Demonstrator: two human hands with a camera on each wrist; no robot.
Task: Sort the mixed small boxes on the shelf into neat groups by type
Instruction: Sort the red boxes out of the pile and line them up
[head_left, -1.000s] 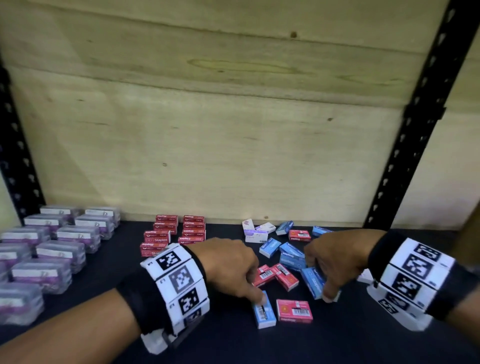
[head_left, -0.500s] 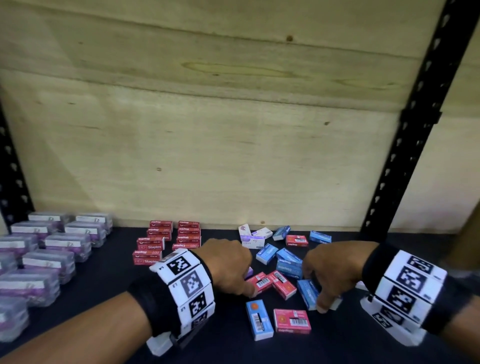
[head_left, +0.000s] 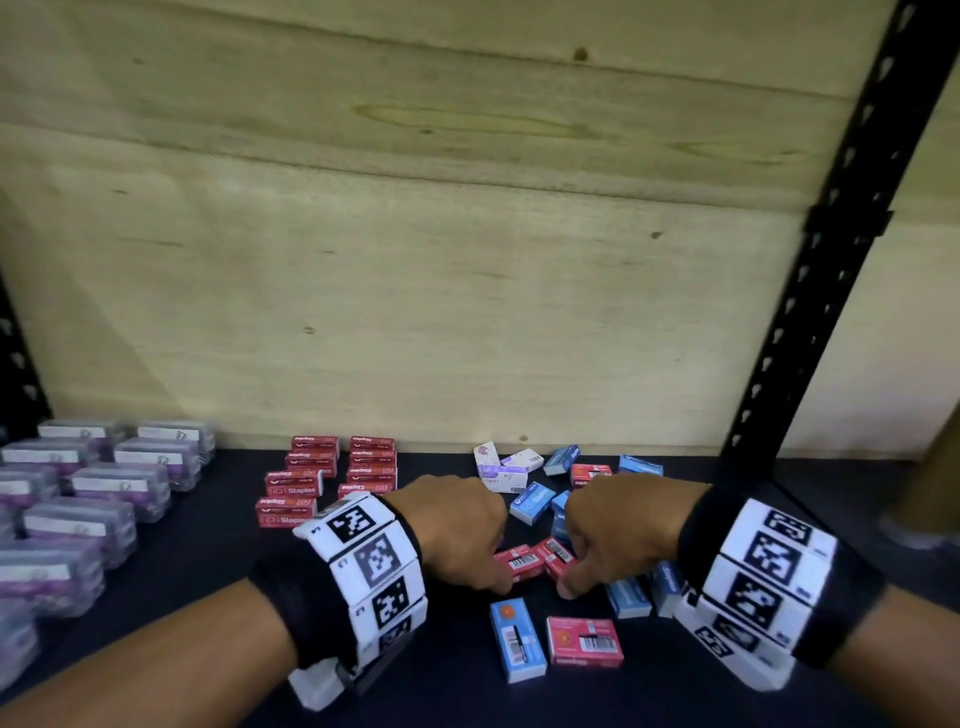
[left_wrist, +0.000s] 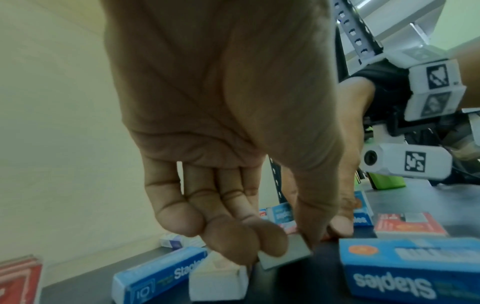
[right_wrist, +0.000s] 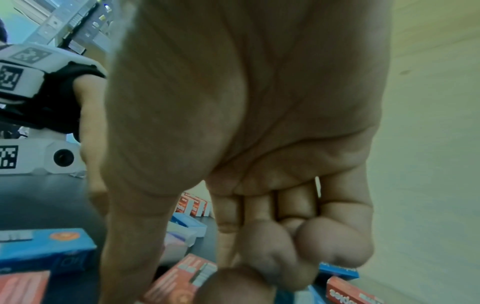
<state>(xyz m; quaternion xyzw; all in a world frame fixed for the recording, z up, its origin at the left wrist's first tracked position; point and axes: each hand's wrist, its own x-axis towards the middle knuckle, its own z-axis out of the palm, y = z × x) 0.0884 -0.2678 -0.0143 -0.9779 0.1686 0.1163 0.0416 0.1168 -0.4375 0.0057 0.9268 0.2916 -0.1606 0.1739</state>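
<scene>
My left hand (head_left: 457, 525) and right hand (head_left: 613, 530) meet over the mixed pile (head_left: 550, 499) at the shelf's centre, each with fingers curled narrow. The left pinches the end of a red box (head_left: 517, 564); the right appears to pinch its red neighbour (head_left: 558, 556), though its fingertips hide the contact. Done, as far as shown: red staple boxes (head_left: 332, 480) stand in two tidy columns at 10 o'clock from my hands, and clear cases (head_left: 93, 488) sit in rows at 9 o'clock. Left to do, by my judgement: the blue, red and white boxes from 12 to 3 o'clock, plus a blue box (head_left: 517, 639) and a red one (head_left: 584, 640) lying loose at 6 o'clock.
</scene>
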